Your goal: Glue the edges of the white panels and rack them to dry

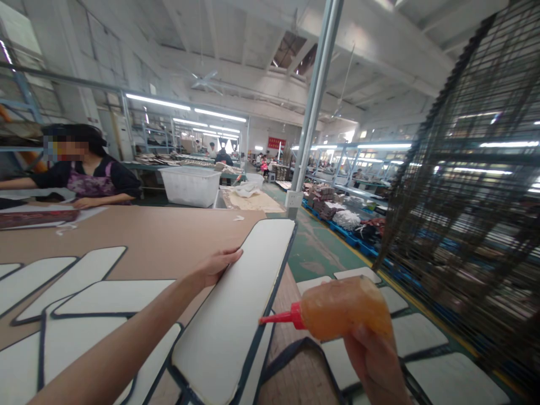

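The left hand (217, 265) has its grip on the edge of a white panel (238, 304); the right hand (371, 351) grasps an orange bottle (346, 307), red nozzle (280, 318) at the panel's dark border.

Right hand (373, 354) partly hidden (behind bottle (346, 308)), rack (472, 185) cut off

Translucent plastic bottle (346, 308); matt white panels (238, 309)

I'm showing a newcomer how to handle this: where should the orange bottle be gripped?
Probably around the wide, rounded body of the bottle, from below, as the right hand does. It lies roughly level, its thin red nozzle pointing at the white panel's edge, so that end is best left free.
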Tool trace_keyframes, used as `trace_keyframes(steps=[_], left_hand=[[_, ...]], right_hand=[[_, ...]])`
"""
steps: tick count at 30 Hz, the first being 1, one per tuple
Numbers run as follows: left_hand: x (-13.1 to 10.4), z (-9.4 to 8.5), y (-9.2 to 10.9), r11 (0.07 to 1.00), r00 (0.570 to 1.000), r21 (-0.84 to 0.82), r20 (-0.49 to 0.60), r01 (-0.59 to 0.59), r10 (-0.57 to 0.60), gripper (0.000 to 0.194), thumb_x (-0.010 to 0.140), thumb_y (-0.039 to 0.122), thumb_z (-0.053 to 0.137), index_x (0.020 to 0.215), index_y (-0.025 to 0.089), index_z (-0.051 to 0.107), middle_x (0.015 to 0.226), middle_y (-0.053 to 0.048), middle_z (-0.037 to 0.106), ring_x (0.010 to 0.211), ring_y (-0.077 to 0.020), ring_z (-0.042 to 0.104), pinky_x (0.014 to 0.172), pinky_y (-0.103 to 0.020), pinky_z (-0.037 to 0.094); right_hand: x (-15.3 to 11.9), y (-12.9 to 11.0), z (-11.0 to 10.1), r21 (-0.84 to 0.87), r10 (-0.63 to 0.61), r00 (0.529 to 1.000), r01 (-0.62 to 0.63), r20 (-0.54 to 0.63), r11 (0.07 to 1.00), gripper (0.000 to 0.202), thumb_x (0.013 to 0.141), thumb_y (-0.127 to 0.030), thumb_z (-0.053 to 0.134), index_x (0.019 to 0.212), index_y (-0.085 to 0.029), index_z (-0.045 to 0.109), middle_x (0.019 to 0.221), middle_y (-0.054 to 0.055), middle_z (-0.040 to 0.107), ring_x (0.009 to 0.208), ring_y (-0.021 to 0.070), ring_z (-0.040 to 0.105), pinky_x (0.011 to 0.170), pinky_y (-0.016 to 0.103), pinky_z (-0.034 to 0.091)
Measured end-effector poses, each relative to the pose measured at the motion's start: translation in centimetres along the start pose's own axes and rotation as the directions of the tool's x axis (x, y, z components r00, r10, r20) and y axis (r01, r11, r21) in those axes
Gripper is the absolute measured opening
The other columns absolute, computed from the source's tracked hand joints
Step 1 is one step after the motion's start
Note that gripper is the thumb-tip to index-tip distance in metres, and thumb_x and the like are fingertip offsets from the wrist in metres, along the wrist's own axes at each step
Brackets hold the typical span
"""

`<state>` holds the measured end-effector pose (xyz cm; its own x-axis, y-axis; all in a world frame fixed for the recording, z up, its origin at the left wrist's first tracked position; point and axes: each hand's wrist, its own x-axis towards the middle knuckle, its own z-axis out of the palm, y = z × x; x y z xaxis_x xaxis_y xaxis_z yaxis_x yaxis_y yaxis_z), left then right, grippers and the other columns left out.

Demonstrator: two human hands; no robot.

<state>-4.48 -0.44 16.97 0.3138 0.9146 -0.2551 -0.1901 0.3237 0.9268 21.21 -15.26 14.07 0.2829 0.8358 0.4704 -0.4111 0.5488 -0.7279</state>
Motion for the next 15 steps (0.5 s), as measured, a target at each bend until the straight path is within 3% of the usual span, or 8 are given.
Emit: trace_keyframes(steps=[8, 15], left_hand=[[0.7, 0.0, 0.4, 1.000, 0.999, -0.016, -0.035, -0.010, 0.010, 0.027, 0.074, 0.017, 0.064, 0.100, 0.012, 0.062, 0.070, -0.007, 0.072, 0.054, -0.0163, 0.064, 0.049, -0.025, 0.053], [1.2, -0.5, 1.0, 1.000, 0.997, -0.018, -0.072, -0.019, 0.018, 0.022, 0.070, 0.018, 0.068, 0.091, 0.012, 0.065, 0.068, -0.007, 0.071, 0.054, -0.0170, 0.064, 0.049, -0.025, 0.052]], right_hand=[[-0.6, -0.3, 0.6, -0.006, 0.042, 0.996, -0.041, 0.073, 0.999, 0.060, 0.064, -0.029, 0.072, 0.120, -0.024, 0.051, 0.095, 0.012, 0.066, 0.079, 0.0288, 0.063, 0.069, 0.043, 0.053], [-1.7, 0.2, 0.7, 0.022, 0.104, 0.993, -0.105, 0.051, 0.994, 0.064, 0.059, -0.027, 0.076, 0.118, -0.025, 0.051, 0.089, 0.010, 0.067, 0.072, 0.0251, 0.063, 0.065, 0.039, 0.053]])
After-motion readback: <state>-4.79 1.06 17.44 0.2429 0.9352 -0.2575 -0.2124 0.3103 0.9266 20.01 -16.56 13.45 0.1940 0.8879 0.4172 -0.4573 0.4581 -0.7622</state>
